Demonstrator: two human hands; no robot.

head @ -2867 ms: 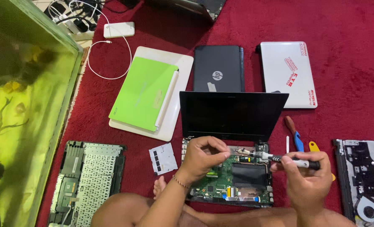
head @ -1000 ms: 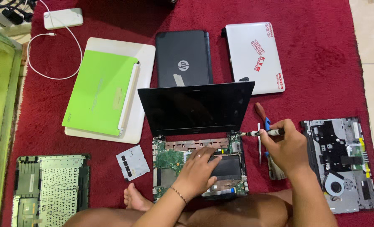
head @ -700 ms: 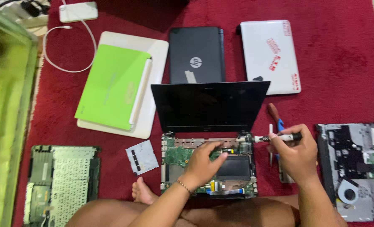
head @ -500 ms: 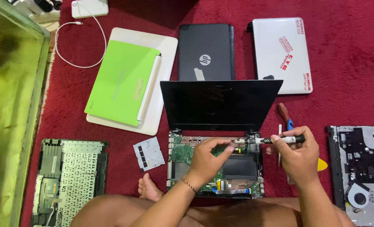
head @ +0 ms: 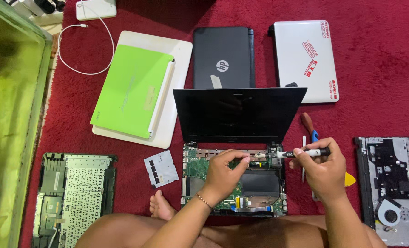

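Red carpet under everything I see. Centre: opened laptop, screen upright, board exposed, lying directly below both hands. Closed green laptop far left of it, black one and white one beyond. Left hand rests on the board, fingers curled, pinching something too small to tell. Right hand grips a screwdriver held level, tip at the right hinge.

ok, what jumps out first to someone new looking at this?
The opened laptop at centre, circuit board bare, screen up, on the red carpet. The left hand rests on the board while the right hand holds a screwdriver at its hinge corner. Three closed laptops lie above: green, black, white.
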